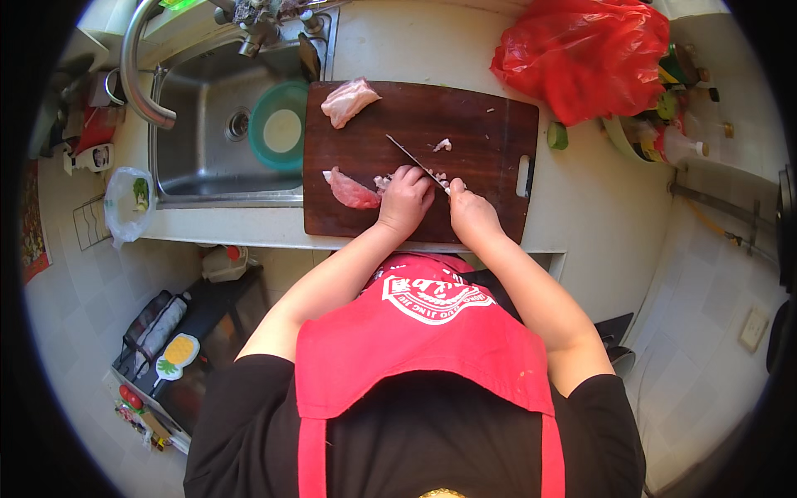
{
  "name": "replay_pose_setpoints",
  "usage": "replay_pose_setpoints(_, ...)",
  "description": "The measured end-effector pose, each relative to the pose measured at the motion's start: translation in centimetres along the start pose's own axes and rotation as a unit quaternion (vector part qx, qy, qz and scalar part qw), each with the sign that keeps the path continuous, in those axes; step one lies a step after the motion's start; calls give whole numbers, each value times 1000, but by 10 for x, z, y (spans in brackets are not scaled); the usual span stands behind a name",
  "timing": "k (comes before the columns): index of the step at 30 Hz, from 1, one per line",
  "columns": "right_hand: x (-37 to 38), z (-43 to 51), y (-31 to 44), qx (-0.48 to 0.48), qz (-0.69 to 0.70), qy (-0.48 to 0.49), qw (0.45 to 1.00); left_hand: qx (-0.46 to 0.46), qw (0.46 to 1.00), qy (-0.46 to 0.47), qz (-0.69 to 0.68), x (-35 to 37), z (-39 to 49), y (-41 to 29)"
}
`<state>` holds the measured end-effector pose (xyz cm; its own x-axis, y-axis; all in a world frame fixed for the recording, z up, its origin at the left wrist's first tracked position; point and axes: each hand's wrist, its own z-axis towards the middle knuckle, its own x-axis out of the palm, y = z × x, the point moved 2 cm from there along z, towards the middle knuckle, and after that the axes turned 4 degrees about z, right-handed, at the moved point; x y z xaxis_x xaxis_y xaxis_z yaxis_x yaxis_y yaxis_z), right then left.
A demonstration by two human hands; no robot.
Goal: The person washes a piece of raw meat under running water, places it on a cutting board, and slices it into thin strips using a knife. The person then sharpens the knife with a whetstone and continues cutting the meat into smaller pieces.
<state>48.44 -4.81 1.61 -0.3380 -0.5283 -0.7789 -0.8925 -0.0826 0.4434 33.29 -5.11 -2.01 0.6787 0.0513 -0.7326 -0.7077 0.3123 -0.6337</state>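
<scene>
In my right hand (473,208) is a knife (416,162), its blade slanting up and to the left over a dark wooden cutting board (398,118). Right beside the blade, my left hand (408,196) presses down on a piece of meat, mostly hidden under the fingers. Small cut bits of meat (441,177) lie along the blade's right side. Left of that hand rests a red piece of raw meat (353,190). A larger pale, fatty chunk of meat (350,101) lies at the board's upper left, and a small scrap (443,145) lies near its middle.
A steel sink (199,149) with a teal basin (258,134) and a curved faucet (134,81) adjoins the board's left. A red plastic bag (585,62) and a cut green vegetable piece (557,136) are at right. A plastic-bag-lined container (124,205) hangs near the sink's left corner.
</scene>
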Motion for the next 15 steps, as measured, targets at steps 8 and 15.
replay_pose_setpoints(8,4,37,22,-20,32,-9,999,22,999,32,-6,6,-8,2)
replay_pose_setpoints(15,-23,16,-8,21,133,-40,990,31,999,6,-27,-12,-5,2)
